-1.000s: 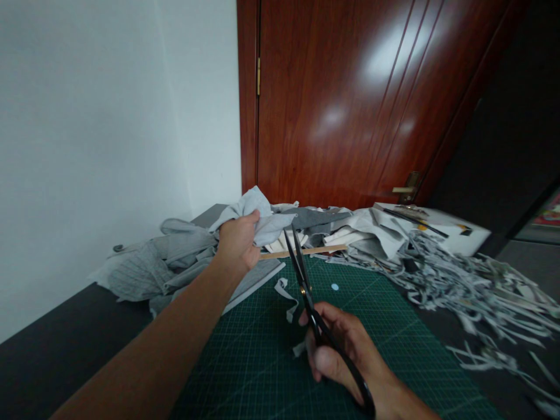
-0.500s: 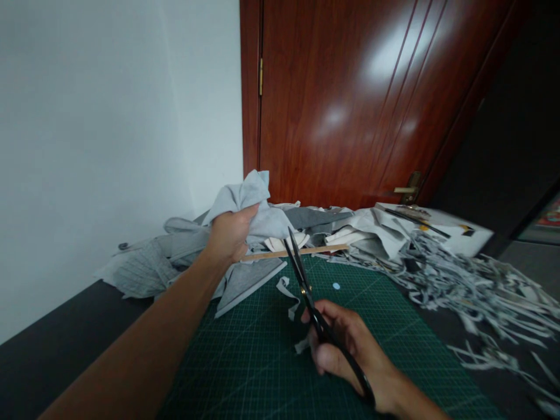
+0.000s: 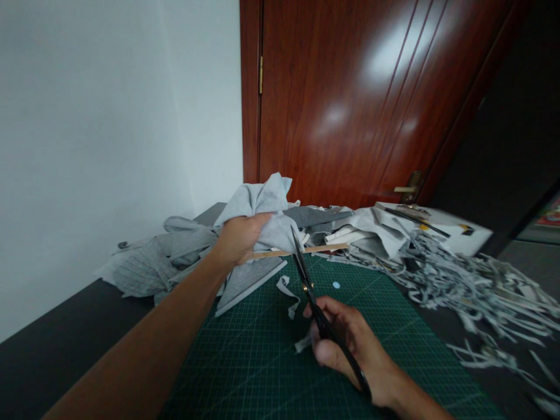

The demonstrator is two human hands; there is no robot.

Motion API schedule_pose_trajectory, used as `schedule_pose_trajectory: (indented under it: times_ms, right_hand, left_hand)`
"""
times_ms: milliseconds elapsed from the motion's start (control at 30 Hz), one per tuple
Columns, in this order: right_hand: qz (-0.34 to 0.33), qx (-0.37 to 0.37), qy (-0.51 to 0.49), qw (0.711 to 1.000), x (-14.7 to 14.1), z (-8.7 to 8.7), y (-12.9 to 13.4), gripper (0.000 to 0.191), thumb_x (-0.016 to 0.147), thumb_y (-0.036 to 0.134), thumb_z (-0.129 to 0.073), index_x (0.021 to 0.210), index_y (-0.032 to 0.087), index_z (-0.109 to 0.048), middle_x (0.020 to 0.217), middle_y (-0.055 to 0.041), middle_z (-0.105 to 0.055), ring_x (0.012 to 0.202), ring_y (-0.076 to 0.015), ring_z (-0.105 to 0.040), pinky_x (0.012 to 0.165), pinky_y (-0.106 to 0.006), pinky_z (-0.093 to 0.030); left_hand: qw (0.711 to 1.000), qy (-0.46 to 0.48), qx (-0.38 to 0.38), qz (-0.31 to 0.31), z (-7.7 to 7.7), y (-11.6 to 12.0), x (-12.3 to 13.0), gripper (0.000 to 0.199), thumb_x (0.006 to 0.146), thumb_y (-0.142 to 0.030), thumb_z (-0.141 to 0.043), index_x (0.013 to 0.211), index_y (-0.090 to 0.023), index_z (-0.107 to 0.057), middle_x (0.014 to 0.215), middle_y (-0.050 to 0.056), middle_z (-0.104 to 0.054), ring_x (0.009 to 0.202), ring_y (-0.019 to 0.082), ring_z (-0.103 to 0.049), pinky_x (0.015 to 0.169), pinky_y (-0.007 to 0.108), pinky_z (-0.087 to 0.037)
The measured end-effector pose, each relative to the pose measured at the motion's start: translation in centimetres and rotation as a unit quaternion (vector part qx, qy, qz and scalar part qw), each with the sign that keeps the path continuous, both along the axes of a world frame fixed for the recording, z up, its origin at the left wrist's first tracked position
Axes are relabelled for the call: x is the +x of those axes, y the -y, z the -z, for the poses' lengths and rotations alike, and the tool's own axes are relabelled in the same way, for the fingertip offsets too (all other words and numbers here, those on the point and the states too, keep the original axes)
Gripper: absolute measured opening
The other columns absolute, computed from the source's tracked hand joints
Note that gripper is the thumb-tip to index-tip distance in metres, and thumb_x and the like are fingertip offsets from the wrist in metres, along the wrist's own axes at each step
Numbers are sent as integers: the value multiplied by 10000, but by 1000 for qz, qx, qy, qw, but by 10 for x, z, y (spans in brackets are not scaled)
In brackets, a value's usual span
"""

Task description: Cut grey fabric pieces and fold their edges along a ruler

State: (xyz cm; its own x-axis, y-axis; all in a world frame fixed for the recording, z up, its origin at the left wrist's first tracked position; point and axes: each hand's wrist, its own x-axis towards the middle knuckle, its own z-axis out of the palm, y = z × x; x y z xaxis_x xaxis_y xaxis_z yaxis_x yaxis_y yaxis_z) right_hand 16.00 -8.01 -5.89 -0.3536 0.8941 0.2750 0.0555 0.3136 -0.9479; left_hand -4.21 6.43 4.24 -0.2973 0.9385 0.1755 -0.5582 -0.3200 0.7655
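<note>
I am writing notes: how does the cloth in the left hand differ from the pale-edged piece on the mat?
The held cloth is bunched up in the left hand; the pale-edged piece lies spread on the cutting mat. The held cloth is lighter, the pale-edged piece darker grey. Both are fabric.

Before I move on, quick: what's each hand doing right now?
Left hand: closed, holding light gray cloth.
Right hand: closed around the handles of the black scissors.
</note>
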Motion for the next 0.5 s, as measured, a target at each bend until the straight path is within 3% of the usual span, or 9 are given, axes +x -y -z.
schedule_pose_trajectory:
  times_ms: [333,500]
  right_hand:
    - [-14,6,1,1000,-1,-3,0,567,813,680,-797,1056,206,-600,759,30,-528,654,-147,-446,596,-284,-358]
    - [-27,-4,-9,1000,-2,-3,-1,546,805,653,-818,1031,213,-587,757,28,-534,656,-147,-455,591,-276,-349]
  left_hand:
    - [998,-9,-29,49,5,-2,3,425,589,77,-783,916,-193,-751,838,90,-803,952,327,-789,803,346,-633]
    - [999,21,-24,42,7,-2,5,404,602,74,-762,893,-205,-753,815,90,-799,927,335,-793,792,375,-638]
